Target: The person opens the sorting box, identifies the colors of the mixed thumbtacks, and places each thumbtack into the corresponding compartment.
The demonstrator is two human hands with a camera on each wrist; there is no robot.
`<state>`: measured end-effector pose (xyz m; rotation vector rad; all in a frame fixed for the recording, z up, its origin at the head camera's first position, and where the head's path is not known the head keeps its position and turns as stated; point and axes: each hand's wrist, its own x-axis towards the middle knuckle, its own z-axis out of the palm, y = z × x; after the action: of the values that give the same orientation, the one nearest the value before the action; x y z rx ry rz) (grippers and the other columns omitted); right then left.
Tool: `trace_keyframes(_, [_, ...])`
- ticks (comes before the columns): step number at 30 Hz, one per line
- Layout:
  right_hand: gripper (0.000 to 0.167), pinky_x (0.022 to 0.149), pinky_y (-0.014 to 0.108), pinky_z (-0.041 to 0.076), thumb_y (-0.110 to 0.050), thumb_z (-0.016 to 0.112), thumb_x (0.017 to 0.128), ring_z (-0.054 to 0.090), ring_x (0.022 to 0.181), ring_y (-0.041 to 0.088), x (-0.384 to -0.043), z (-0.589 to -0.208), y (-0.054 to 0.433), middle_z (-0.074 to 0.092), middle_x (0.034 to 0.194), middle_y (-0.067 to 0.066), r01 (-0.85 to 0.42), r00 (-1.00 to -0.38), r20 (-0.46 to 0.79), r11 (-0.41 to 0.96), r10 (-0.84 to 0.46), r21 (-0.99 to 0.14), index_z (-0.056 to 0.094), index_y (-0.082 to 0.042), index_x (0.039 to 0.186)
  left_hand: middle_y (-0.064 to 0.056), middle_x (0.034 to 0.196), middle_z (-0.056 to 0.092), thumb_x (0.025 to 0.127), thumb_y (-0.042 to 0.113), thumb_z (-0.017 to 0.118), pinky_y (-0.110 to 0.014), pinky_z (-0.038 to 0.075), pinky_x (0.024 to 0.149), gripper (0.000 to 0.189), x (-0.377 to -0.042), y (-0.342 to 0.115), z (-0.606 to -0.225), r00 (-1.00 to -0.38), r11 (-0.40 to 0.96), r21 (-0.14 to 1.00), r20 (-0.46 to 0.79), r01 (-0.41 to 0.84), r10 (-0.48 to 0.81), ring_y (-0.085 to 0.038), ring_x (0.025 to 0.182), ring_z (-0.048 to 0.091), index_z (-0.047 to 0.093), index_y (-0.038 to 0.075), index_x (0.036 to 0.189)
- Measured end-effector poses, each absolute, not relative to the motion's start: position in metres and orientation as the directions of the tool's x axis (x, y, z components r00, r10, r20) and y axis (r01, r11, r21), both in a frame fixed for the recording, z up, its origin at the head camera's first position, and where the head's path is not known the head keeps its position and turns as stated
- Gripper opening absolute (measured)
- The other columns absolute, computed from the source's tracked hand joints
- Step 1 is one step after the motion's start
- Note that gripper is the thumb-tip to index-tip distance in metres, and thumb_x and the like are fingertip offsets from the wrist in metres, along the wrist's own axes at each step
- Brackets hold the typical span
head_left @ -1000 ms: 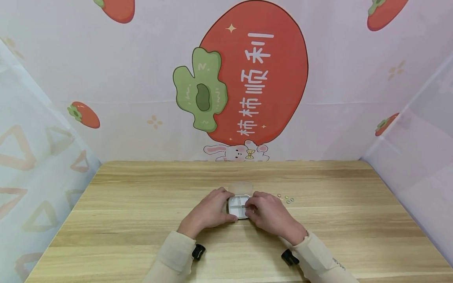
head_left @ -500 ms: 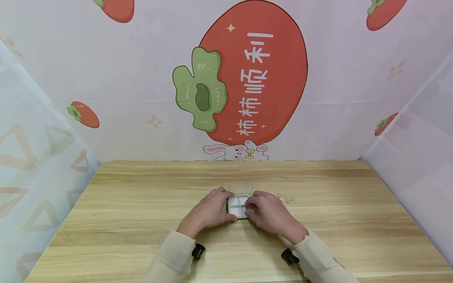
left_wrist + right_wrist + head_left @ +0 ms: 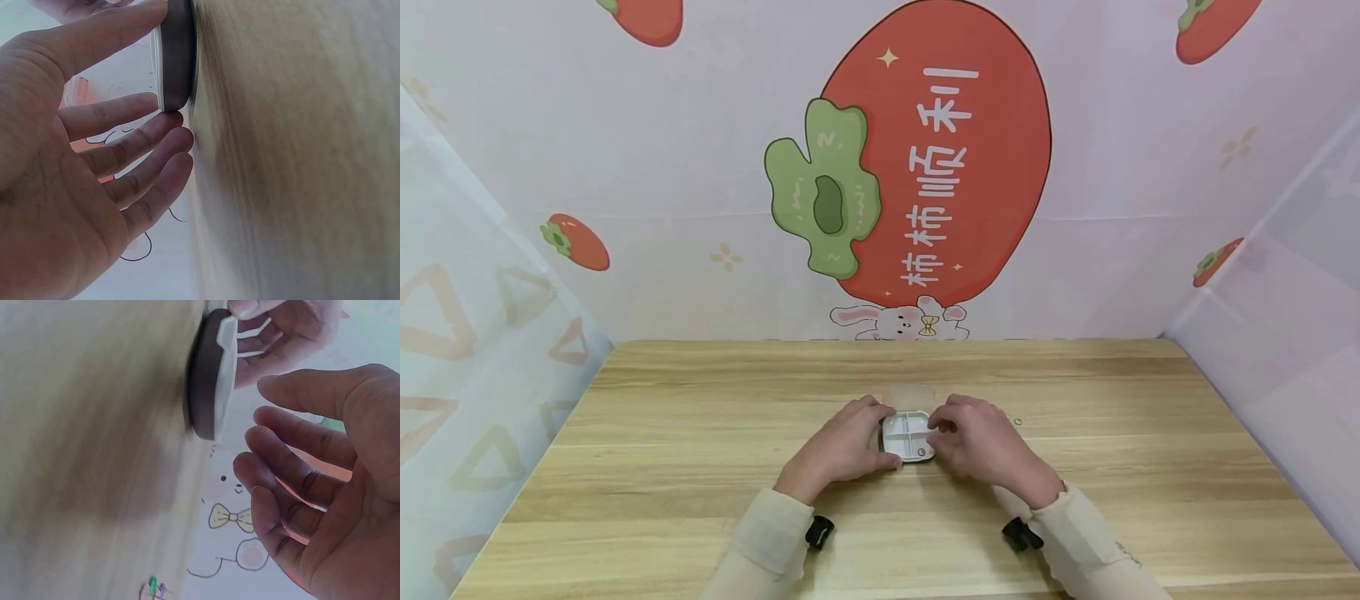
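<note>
A small white pill box [image 3: 908, 437] with four-way dividers and a dark outer base rests on the table, its clear lid [image 3: 910, 397] folded back. My left hand [image 3: 842, 442] grips the box by its left side, thumb at the near edge and fingers at the far edge. One small round piece [image 3: 921, 452] lies in the near right compartment. Just beside the box's right edge hovers my right hand [image 3: 981, 442], fingers loosely bent. In the right wrist view nothing sits between its fingertips [image 3: 265, 384], and the box's dark side [image 3: 205, 375] is apart from them.
Several small coloured pieces lie on the table right of the box, mostly hidden by my right hand; one round piece [image 3: 1018, 422] shows, and a green piece [image 3: 153, 585] appears in the right wrist view. A printed cloth wall [image 3: 662, 167] stands behind the wooden table [image 3: 700, 500].
My right hand has pulled back rightward from over the box, its fingers loosening. A small round piece is now visible in the near right compartment. The left hand stays on the box.
</note>
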<state>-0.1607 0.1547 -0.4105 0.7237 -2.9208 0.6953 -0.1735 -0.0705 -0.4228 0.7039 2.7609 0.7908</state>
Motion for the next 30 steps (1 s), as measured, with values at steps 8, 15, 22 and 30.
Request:
trace_keyframes(8, [0.012,0.071,0.031,0.051,-0.015,0.083,0.085,0.058,0.078,0.008,-0.165,-0.4,0.171,0.063,0.083,-0.01,-0.436,-0.898,0.148,0.789,-0.414,-0.433,0.077,-0.012,0.095,-0.008,0.122,0.06,0.08,0.034,0.087,-0.043,0.048,0.099,0.066,-0.174,-0.07,-0.422,-0.874,0.746,0.548,-0.052,0.379,0.483,-0.022,0.11,0.056,0.063,0.001,0.133])
trace_keyframes(15, [0.013,0.074,0.034,0.052,-0.015,0.082,0.085,0.059,0.08,0.011,-0.17,-0.392,0.19,0.064,0.084,-0.01,-0.418,-0.906,0.148,0.793,-0.395,-0.443,0.077,-0.01,0.096,-0.008,0.122,0.061,0.08,0.033,0.087,-0.043,0.048,0.1,0.065,-0.174,-0.069,-0.422,-0.874,0.746,0.546,-0.051,0.38,0.483,-0.023,0.111,0.056,0.063,0.001,0.132])
trace_keyframes(22, [0.008,0.072,0.035,0.051,-0.012,0.08,0.087,0.06,0.079,0.013,-0.175,-0.389,0.208,0.064,0.083,-0.009,-0.423,-0.906,0.168,0.796,-0.39,-0.432,0.077,-0.011,0.094,-0.009,0.125,0.06,0.081,0.033,0.087,-0.044,0.047,0.102,0.066,-0.174,-0.07,-0.423,-0.877,0.748,0.549,-0.056,0.373,0.478,-0.024,0.114,0.055,0.063,0.0,0.133])
trace_keyframes(30, [0.008,0.071,0.035,0.051,-0.011,0.079,0.086,0.061,0.078,0.015,-0.177,-0.388,0.217,0.064,0.082,-0.007,-0.395,-0.916,0.112,0.823,-0.385,-0.408,0.076,-0.009,0.093,-0.007,0.121,0.061,0.08,0.033,0.087,-0.042,0.048,0.1,0.065,-0.174,-0.07,-0.424,-0.874,0.744,0.548,-0.048,0.382,0.484,-0.022,0.111,0.056,0.063,0.0,0.132])
